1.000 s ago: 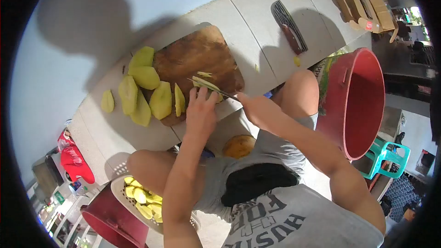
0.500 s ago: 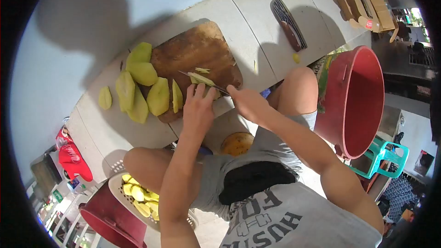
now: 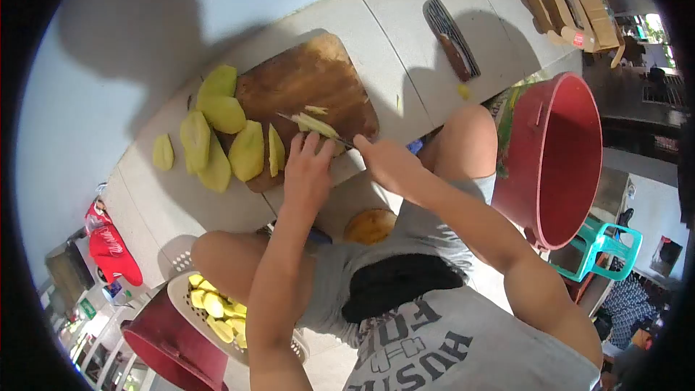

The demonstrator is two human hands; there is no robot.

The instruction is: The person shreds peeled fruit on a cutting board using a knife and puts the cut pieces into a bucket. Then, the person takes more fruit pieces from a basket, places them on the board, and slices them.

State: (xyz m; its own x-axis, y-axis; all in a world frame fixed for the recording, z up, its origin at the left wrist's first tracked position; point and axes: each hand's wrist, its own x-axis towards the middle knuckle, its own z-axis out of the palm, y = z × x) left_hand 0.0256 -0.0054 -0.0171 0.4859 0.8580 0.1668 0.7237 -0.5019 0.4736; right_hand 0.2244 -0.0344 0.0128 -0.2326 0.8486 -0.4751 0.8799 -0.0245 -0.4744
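Note:
My right hand (image 3: 387,161) is wrapped round the handle of a knife (image 3: 343,142), whose blade lies across the near part of the wooden cutting board (image 3: 304,76). Under and beside the blade is a pale green slice (image 3: 316,125). The fingertips of my left hand (image 3: 309,166) press on a piece at the blade's near side, mostly hidden by the fingers. Thin cut strips (image 3: 316,110) lie just beyond the knife. Left of my left hand a narrow slice (image 3: 276,150) and a wider green slice (image 3: 247,150) rest on the board's edge.
More green pieces (image 3: 195,141) lie on the tiled surface (image 3: 391,65) at the left. A second knife (image 3: 455,56) is at the upper right. A red tub (image 3: 539,159) stands right; a basket of yellow pieces (image 3: 217,311) and another red tub (image 3: 170,344) are lower left.
The knife and both hands have shifted slightly left in view, as have the board and surroundings. My right hand still grips the knife, and my left fingers stay on the piece.

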